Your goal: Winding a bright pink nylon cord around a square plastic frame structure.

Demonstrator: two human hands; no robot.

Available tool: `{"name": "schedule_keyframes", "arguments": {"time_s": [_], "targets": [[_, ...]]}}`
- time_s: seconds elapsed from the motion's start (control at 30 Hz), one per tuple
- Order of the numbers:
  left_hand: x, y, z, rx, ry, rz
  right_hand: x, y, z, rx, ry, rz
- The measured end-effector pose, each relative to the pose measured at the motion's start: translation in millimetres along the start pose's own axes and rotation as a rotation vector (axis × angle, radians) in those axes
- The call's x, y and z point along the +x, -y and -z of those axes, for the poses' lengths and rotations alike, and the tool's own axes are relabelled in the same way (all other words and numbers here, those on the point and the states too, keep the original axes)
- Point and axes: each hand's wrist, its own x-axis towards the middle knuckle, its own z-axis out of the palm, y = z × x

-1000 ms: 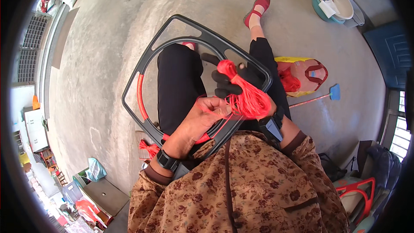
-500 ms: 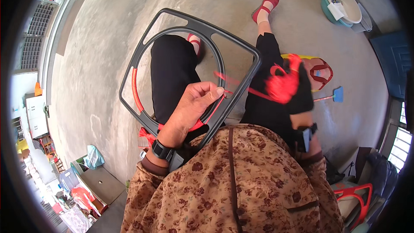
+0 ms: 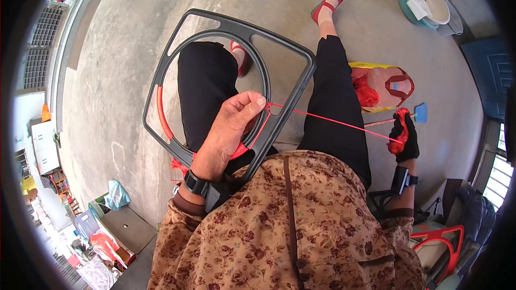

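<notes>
A black frame with a round opening (image 3: 244, 31) lies tilted over my lap. Red cord is wound round parts of its ring, on the left and at the bottom. My left hand (image 3: 230, 123) is bare and pinches the ring's right side, thumb and fingers closed where the red cord (image 3: 344, 122) meets it. From that spot the cord runs taut to the right. At its other end my right hand (image 3: 406, 138), in a black fingerless glove, is closed round a bundle of the red cord (image 3: 400, 123). What lies under my left fingertips is hidden.
On the floor at right stands a yellow and red bag (image 3: 395, 83) with red material in it, beside a blue fly swatter (image 3: 421, 113). Basins (image 3: 427, 0) sit far right. A red frame (image 3: 441, 241) lies near right. A teal bag (image 3: 116, 195) is at left.
My right hand has swung out to the right and down with the red cord bundle, drawing the cord straight. The frame and my left hand have shifted slightly left.
</notes>
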Motion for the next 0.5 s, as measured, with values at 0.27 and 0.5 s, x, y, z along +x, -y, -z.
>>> {"name": "schedule_keyframes", "arguments": {"time_s": [0.27, 0.5], "targets": [[0.6, -0.9, -4.5, 0.033, 0.039, 0.055, 50.9, -31.9, -118.8, -1.259, 0.005, 1.009], [-4.3, -4.8, -16.2, -0.036, 0.165, 0.215, 66.1, -117.3, -283.1, -0.448, 0.382, 0.140]]}}
